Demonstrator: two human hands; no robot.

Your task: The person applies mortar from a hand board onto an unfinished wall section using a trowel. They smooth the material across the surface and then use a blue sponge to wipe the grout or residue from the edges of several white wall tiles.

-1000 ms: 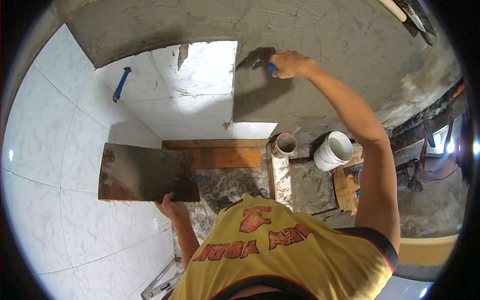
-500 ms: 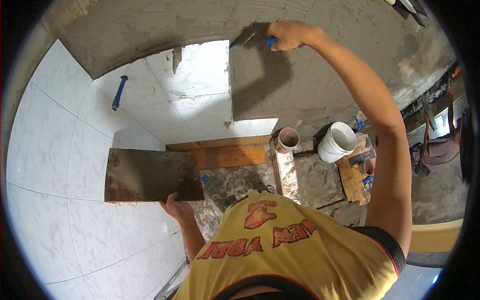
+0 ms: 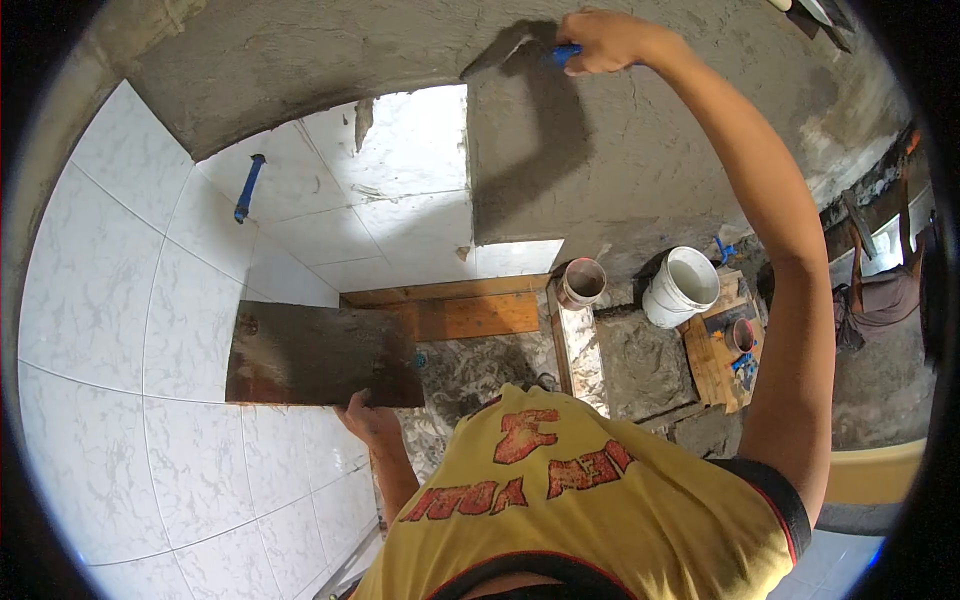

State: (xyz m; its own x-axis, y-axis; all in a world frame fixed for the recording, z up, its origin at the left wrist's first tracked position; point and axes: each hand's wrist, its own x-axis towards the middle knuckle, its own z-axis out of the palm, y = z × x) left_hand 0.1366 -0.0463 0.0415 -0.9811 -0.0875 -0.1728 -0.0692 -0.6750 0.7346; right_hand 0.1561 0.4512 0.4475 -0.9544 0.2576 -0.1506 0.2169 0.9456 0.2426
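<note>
My left hand (image 3: 370, 420) grips the lower edge of a flat rectangular mortar board (image 3: 320, 355), its face smeared with wet grey-brown mortar and reddish at the edges. Up at the wall, my right hand (image 3: 605, 42) is closed round the blue handle of a trowel (image 3: 497, 55). The blade points left and lies at the rough mortar wall (image 3: 660, 130), just above the top right corner of the white tiles (image 3: 415, 130). Whether the blade presses on the wall or stands slightly off is hard to tell.
A blue pipe stub (image 3: 249, 188) juts from the tiled wall. Wooden planks (image 3: 490, 315) run along the wall's foot. A small bucket (image 3: 582, 284) and a larger white bucket (image 3: 683, 287) stand on the right. Another person (image 3: 880, 300) works at the far right.
My right hand has moved slightly up and to the right with the trowel. The view has shifted a little, so the board appears slightly further right; it stays in my left hand.
</note>
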